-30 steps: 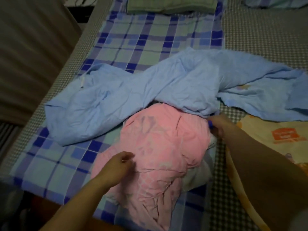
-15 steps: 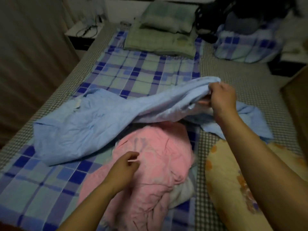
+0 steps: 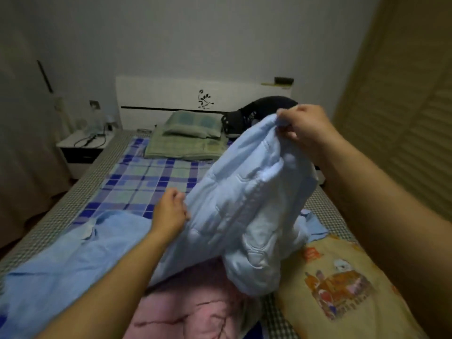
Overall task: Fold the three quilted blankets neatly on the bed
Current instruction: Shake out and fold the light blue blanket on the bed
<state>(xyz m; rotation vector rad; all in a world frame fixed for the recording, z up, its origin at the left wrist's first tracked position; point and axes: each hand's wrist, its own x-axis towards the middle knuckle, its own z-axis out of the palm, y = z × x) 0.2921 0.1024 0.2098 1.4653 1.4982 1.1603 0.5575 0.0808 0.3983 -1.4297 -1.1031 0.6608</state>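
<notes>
I note that the right hand (image 3: 304, 129) has risen since half a second ago: it now pinches a bunched edge of the light blue quilted blanket (image 3: 244, 204) high above the bed (image 3: 73, 192), towards the headboard end and the right edge, where before it held that edge only a little above the bedding. The left hand (image 3: 170, 211) has left the pink blanket (image 3: 195, 311), on which it rested a moment ago, and now grips the blue blanket's side fold with curled fingers, lower down and towards the middle of the bed. The blue blanket hangs between the two hands in a thick twisted bundle; its remaining length trails flat along the left edge towards the foot. The pink blanket lies crumpled beneath it at the foot of the bed, now uncovered. The yellow printed blanket (image 3: 342, 282) lies at the right foot corner, unfolded. My judgement: the blue blanket is chosen first and is being lifted clear to find its edges. No blanket is folded yet; the task is at its start.
</notes>
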